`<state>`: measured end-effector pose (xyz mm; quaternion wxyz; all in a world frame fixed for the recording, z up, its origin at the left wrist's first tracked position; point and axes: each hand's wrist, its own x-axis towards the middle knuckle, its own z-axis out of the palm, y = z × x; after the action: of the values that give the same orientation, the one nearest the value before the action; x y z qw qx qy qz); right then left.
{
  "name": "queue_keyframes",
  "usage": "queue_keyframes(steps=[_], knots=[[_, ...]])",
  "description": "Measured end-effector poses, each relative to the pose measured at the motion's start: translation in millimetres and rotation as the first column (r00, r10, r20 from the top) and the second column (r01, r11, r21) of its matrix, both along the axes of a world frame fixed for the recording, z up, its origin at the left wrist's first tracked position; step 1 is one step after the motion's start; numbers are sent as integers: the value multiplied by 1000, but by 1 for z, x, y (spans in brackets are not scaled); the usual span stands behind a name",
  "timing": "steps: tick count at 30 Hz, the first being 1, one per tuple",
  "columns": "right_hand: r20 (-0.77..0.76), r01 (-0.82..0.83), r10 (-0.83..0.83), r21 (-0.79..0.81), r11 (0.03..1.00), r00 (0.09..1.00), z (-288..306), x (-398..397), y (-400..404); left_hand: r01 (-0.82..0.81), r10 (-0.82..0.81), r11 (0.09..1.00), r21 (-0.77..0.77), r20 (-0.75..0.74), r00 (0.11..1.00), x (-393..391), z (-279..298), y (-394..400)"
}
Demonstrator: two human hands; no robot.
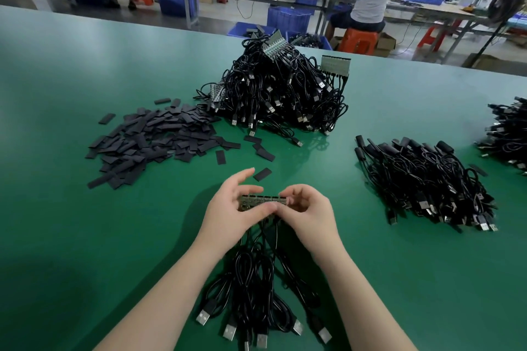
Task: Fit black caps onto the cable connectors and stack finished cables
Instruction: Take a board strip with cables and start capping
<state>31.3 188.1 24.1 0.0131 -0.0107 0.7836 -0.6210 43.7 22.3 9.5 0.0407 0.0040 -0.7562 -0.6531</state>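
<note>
A: What are the two hands holding?

B: A short grey strip of small circuit boards (pixel 261 202) joined side by side. It is held above the green tabletop (pixel 85 222), near the front edge, about the middle. Its long side runs left to right.

A: How does the left hand (pixel 238 208) hold it?

B: The thumb and bent fingers pinch the left end of the strip. The pointing finger sticks up and away, not touching.

A: And the right hand (pixel 306 212)?

B: Its fingers curl around the right end and pinch it too.

A: Which way do the wires go?

B: The thin black cables (pixel 256 279) hang from the strip and run back toward the person. Their silver flat plugs (pixel 229 332) lie on the tabletop by the front edge, spread like a fan.

A: Where are the caps?

B: A loose heap of flat black cap sleeves (pixel 148 142) lies to the left of the middle. One single black sleeve (pixel 262 174) lies just beyond the left hand's fingers.

A: What else is there?

B: A big tangled mound of black cables with grey strips (pixel 279 91) sits toward the far edge. A neat stack of capped black cables (pixel 425 182) lies to the right, capped ends toward the far edge, plugs toward the front. Another black cable pile (pixel 507 134) is at the right edge.
</note>
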Motion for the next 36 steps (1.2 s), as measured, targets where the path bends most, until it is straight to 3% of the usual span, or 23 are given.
queue_keyframes(steps=[3,7,18,23,29,36], knots=[[27,6,-1,-155,988,1000,-3,4,4,48,-50,998,47,32,998,1,1,-1],[-16,28,-29,-65,998,999,-4,10,7,-26,26,998,-50,-1,1000,2,4,1],[-93,119,-118,11,993,989,-6,12,1,-55,55,998,-16,2,998,5,7,9],[-131,155,-157,-28,988,979,-7,14,-2,-74,74,997,4,4,997,5,7,11],[-29,70,-71,-40,997,997,-5,13,5,-26,26,1000,13,2,1000,5,7,9],[-85,166,-168,-36,986,982,-7,16,-3,-87,86,996,-27,-33,996,7,9,15]])
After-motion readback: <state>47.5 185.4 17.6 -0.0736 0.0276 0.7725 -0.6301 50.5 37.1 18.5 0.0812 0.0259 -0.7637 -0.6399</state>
